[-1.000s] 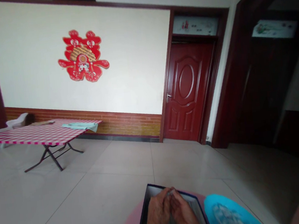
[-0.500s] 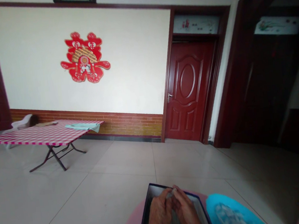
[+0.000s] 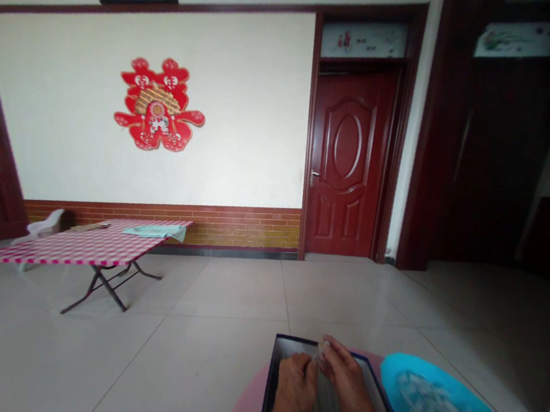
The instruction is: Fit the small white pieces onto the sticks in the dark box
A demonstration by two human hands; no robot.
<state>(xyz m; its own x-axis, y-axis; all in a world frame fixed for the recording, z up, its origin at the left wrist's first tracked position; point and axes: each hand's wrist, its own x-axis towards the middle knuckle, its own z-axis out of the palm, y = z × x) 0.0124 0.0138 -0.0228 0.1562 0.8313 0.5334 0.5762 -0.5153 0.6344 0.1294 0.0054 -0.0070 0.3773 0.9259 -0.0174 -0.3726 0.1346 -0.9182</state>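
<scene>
The likeliest trouble from here, as I judge it, is a dropped piece. The small pale piece (image 3: 319, 355) sits over the far part of the dark-rimmed box (image 3: 293, 343), held only by the fingertips, so a slight slackening or uneven pull would let it slip. If it fell straight down, it would probably land among the grey, lined contents (image 3: 326, 410) of the box and be hard to pick out, both being pale and dull. A second risk lies just to the right of the box, where the blue basin (image 3: 400, 362) stands close beside its wall: a swing of the right forearm could knock the basin's rim and jostle the pale, clear-looking bits (image 3: 426, 400) inside. The box itself rests over the round pink counter (image 3: 244, 402), and a hard push from the wrists might shift it.

As for the grip, both hands are over the box with their fingertips nearly meeting. The right hand (image 3: 344, 375) has a narrow grip, thumb and fingers pinched on the pale piece. The left hand (image 3: 294, 384) has its fingers curled and its grip narrow, right beside the piece; whether it holds the piece too, I cannot tell, as the fingers hide the contact.
</scene>
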